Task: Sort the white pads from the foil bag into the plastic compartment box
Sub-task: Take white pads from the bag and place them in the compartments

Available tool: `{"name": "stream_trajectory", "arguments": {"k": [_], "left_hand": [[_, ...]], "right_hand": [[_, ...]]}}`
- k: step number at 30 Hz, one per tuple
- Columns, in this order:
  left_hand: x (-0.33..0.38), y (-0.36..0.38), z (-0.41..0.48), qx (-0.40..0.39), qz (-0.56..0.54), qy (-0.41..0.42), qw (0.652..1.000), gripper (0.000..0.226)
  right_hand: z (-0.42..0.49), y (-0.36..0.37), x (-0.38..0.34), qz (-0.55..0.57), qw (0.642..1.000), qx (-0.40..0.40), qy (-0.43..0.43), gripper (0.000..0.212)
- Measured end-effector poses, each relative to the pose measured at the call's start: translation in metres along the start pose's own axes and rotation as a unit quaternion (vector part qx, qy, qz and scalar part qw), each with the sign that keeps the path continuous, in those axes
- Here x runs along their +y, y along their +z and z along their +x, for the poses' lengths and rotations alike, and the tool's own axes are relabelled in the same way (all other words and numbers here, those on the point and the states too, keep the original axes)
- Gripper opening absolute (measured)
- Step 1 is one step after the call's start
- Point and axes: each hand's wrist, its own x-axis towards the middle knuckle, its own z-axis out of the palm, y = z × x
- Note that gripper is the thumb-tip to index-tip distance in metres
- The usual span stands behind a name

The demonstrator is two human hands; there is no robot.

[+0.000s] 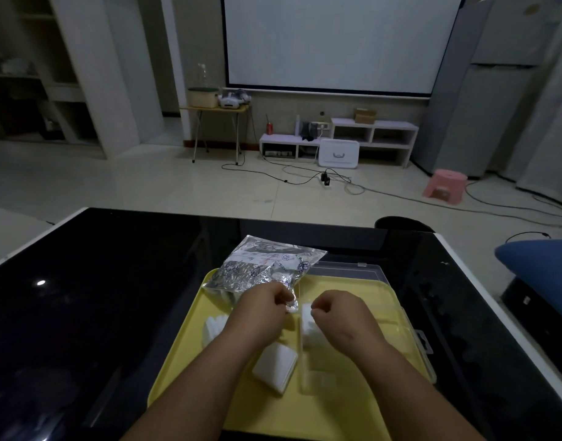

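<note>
1. The left grip (264,301) pinches the foil bag (260,265) at its near corner, above the yellow tray (190,345).
2. The right grip (337,311) curls against white pads (309,327) in the compartment box (403,332); hold unclear.
3. A loose pad stack (275,367) lies on the tray, which sits on the black table (98,297).

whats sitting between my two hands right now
In the head view, a corner of the foil bag, pinched by the left hand, and a stack of white pads right beside the right hand.

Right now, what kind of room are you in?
Probably a living room at home: a big projector screen, a fridge beside it, and a pink stool on the floor.
</note>
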Motion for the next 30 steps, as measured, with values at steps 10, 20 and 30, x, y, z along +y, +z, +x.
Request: {"name": "stream_trajectory", "arguments": {"k": [10, 20, 30], "left_hand": [[-0.007, -0.025, -0.012, 0.033, 0.025, 0.009, 0.999, 0.015], [-0.002, 0.002, -0.032, -0.09, 0.225, 0.022, 0.97, 0.017], [-0.017, 0.022, -0.036, -0.121, 0.316, 0.019, 0.941, 0.057]], "right_hand": [[-0.013, 0.009, -0.02, -0.022, 0.998, -0.04, -0.048, 0.019], [-0.01, 0.006, -0.013, -0.029, 0.998, -0.019, -0.048, 0.018], [-0.005, 0.004, -0.004, -0.016, 0.999, -0.006, -0.038, 0.017]]}}
